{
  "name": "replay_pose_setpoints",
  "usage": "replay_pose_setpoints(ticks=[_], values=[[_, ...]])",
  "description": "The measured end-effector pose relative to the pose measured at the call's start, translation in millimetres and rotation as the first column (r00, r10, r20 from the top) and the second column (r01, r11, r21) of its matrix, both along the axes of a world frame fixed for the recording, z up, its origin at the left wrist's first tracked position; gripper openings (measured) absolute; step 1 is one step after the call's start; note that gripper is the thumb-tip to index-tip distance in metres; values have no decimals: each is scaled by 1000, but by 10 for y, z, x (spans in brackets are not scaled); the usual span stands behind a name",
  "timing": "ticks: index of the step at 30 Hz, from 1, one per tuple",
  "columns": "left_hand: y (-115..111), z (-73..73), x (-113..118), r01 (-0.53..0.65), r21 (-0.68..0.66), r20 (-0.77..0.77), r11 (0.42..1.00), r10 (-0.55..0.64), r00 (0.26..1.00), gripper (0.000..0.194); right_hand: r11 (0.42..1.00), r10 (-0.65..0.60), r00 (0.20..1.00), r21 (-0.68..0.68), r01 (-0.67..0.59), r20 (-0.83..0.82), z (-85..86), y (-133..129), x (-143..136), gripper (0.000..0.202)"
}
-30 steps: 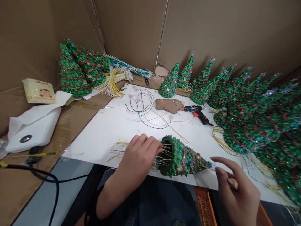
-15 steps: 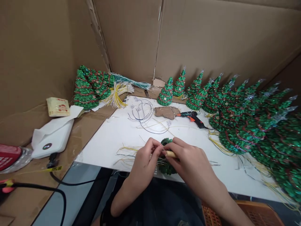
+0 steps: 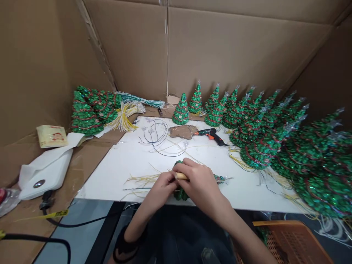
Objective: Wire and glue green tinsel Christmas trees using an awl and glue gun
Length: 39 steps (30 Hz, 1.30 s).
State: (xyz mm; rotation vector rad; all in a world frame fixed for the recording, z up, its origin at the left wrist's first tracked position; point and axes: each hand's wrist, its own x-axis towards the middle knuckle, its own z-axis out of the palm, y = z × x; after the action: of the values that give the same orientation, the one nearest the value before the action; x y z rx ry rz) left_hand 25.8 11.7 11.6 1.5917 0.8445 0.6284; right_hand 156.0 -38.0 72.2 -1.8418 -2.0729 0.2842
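A small green beaded Christmas tree (image 3: 181, 195) lies on its side at the white board's near edge, mostly hidden under my hands, its tip pointing right. Loose yellow and dark wires (image 3: 140, 179) spread leftward from its base. My right hand (image 3: 202, 183) is closed around a tool with a short wooden handle (image 3: 181, 176); its working end is hidden. Close against it, my left hand (image 3: 159, 189) has its fingers pinched together at the tree's base. What they grip is covered.
A black and orange glue gun (image 3: 210, 135) rests beside a cardboard scrap (image 3: 183, 131). Finished trees (image 3: 258, 150) crowd the right side. Coiled wires (image 3: 156, 141) lie mid-board. Wire bundles (image 3: 128, 115), more trees (image 3: 86, 113) and a tissue pack (image 3: 51, 136) stand left. An orange basket (image 3: 291, 238) sits below.
The view has shifted, so the scene sits further left. My right hand has turned over the tree's base, the handle end now facing me, and both hands have drawn closer together.
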Motion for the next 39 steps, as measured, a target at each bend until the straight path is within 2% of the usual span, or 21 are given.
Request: replay_pose_setpoints(ticks=[3, 7, 10, 12, 14, 15, 17, 18, 19, 20, 22, 24, 26, 28, 32, 39], values=[[94, -44, 11, 38, -56, 21, 998, -36, 999, 9, 1000, -24, 999, 16, 24, -29, -20, 36, -9, 18], [131, -104, 74, 37, -22, 21, 999, -37, 999, 6, 996, -51, 999, 68, 51, -11, -57, 31, -51, 16], [100, -90, 143, 45, 31, 17, 999, -45, 999, 14, 989, -66, 997, 130, 71, -46, -35, -163, -56, 23], [80, -54, 179, 67, 59, 8, 996, -68, 998, 22, 966, -67, 984, 237, 105, -162, -18, -386, 5, 29], [77, -18, 199, 81, 63, -18, 995, -80, 997, 25, 904, -85, 930, 365, 223, -358, -43, -614, 148, 31], [81, -5, 204, 78, 55, -30, 995, -77, 997, 25, 854, -170, 874, 374, 361, -456, -81, -707, 251, 30], [97, 3, 205, 62, 28, -44, 998, -61, 997, 26, 715, -375, 702, 293, 634, -605, -216, -824, 501, 31], [106, 1, 204, 54, 13, -48, 998, -53, 997, 26, 670, -438, 616, 219, 709, -655, -309, -847, 632, 34], [114, -4, 203, 52, -2, -47, 999, -52, 998, 26, 671, -463, 553, 133, 729, -692, -411, -853, 756, 37], [119, -11, 201, 55, -17, -41, 998, -56, 998, 25, 696, -465, 503, 50, 716, -729, -515, -846, 863, 39], [126, -21, 201, 64, -46, -26, 997, -65, 998, 25, 771, -443, 413, -103, 629, -796, -697, -816, 1007, 44], [127, -21, 205, 60, -75, -12, 995, -61, 998, 24, 808, -421, 325, -188, 558, -847, -804, -783, 1054, 48], [127, -10, 215, 52, -104, -1, 993, -52, 999, 24, 825, -400, 277, -212, 523, -873, -823, -754, 1040, 47], [129, 5, 227, 43, -123, 11, 991, -42, 999, 24, 827, -386, 279, -195, 527, -879, -780, -721, 1013, 44], [139, 11, 242, 36, -119, 18, 992, -34, 999, 22, 822, -393, 351, -154, 548, -850, -696, -645, 1004, 37], [142, -48, 220, 40, -98, 31, 994, -37, 999, 21, 792, -420, 376, -131, 596, -826, -799, -610, 1036, 34]])
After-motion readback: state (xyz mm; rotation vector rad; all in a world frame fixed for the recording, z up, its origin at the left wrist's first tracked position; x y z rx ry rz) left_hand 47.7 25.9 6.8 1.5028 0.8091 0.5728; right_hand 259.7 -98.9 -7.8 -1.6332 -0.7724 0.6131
